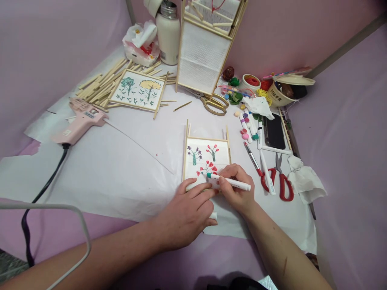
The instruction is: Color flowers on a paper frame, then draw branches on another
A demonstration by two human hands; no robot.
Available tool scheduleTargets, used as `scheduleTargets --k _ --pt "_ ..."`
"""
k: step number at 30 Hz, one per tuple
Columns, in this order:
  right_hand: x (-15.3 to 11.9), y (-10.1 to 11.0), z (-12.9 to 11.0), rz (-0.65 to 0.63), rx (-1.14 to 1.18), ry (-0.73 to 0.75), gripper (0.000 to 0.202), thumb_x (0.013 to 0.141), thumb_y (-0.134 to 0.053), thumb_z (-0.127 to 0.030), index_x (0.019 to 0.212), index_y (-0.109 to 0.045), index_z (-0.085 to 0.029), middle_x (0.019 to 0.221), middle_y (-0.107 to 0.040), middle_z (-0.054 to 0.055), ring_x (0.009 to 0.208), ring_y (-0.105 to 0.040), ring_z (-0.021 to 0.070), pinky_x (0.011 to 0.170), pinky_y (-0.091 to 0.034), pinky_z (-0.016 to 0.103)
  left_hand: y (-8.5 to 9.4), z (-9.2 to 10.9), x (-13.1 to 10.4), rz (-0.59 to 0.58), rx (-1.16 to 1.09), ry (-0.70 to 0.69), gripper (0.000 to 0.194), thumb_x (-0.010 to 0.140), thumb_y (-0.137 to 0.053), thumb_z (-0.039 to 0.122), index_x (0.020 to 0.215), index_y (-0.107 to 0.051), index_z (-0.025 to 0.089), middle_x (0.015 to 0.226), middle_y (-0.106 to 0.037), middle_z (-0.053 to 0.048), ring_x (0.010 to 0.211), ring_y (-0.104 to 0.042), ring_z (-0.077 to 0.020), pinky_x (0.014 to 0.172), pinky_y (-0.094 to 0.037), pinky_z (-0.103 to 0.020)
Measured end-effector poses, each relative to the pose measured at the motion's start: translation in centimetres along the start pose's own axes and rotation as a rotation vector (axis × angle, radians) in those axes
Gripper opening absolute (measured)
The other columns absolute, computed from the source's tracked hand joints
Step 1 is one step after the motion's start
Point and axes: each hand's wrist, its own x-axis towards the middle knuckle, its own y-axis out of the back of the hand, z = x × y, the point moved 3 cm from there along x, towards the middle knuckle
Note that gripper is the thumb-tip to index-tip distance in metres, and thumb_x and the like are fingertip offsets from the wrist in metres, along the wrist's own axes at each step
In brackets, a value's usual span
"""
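Observation:
A wooden-framed panel [222, 166] with white facing lies on the table, bearing drawn purple and red flowers with green stems. My right hand [237, 187] grips a white marker [234, 182] with a green tip end, which points at the lowest red flower. Across the panel's lower left part lies my left hand [189, 209], its fingers stretched out and resting on the frame and facing. A small white end of something [214, 216] shows beside my left thumb; the rest of it is hidden under the hand.
A pink glue gun [84, 123] with a black cord lies left, near wooden sticks [101, 86] and a tree-painted panel [137, 90]. Behind stand a bottle [168, 36] and a tall wooden frame [202, 56]. Gold scissors [214, 105], markers [246, 127], a phone [274, 132] and red scissors [284, 185] lie right.

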Motion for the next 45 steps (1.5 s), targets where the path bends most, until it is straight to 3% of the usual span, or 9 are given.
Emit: scheduleTargets --k 16,21,26,29,33,45 --pt "-0.4 0.1 0.6 0.112 0.103 -0.062 0.013 0.086 -0.058 -0.022 0.076 -0.050 -0.023 0.064 -0.054 -0.002 0.057 -0.053 0.0137 0.051 -0.040 0.028 -0.1 0.0 0.0 -0.014 0.008 0.000 0.023 0.097 -0.051 0.036 0.082 -0.052 0.019 0.134 -0.061 -0.009 0.132 -0.046 -0.0243 0.112 -0.018 -0.047" --pt "-0.3 1.1 0.2 0.243 0.152 -0.040 0.012 0.087 -0.059 -0.025 0.078 -0.050 -0.023 0.063 -0.053 -0.003 0.056 -0.051 0.0139 0.052 -0.040 0.030 0.0 0.0 0.0 -0.027 -0.002 0.006 0.021 0.097 -0.052 0.034 0.082 -0.052 0.019 0.137 -0.059 -0.009 0.132 -0.046 -0.0249 0.112 -0.019 -0.049" --pt "-0.7 1.8 -1.5 0.267 0.106 -0.235 0.012 0.088 -0.060 -0.024 0.079 -0.052 -0.022 0.066 -0.055 -0.002 0.057 -0.053 0.0137 0.053 -0.040 0.029 -0.1 -0.1 0.0 -0.027 -0.001 0.006 0.020 0.098 -0.049 0.032 0.083 -0.051 0.019 0.138 -0.058 -0.008 0.133 -0.046 -0.0242 0.112 -0.019 -0.049" --pt "-1.2 1.3 -2.0 0.311 0.086 -0.221 0.011 0.087 -0.059 -0.022 0.079 -0.051 -0.022 0.066 -0.056 -0.002 0.057 -0.053 0.0132 0.052 -0.040 0.028 -0.2 -0.1 0.0 -0.011 0.004 0.000 0.019 0.098 -0.049 0.032 0.084 -0.051 0.020 0.138 -0.058 -0.009 0.132 -0.046 -0.0239 0.112 -0.020 -0.048" --pt "-1.5 0.3 -1.4 0.270 0.010 -0.134 0.011 0.085 -0.059 -0.019 0.077 -0.052 -0.022 0.065 -0.054 -0.002 0.055 -0.050 0.0126 0.053 -0.039 0.028 -0.2 -0.1 -0.1 0.000 0.012 -0.022 0.020 0.098 -0.049 0.033 0.084 -0.050 0.019 0.134 -0.059 -0.011 0.132 -0.046 -0.0242 0.112 -0.021 -0.046" --pt "-1.1 0.0 -1.2 0.202 -0.091 -0.154 0.013 0.085 -0.059 -0.020 0.076 -0.051 -0.022 0.063 -0.054 -0.002 0.057 -0.049 0.0129 0.055 -0.040 0.028 -0.2 -0.2 0.0 0.015 0.016 -0.028 0.019 0.098 -0.050 0.032 0.085 -0.052 0.019 0.132 -0.061 -0.011 0.131 -0.047 -0.0228 0.112 -0.023 -0.045"
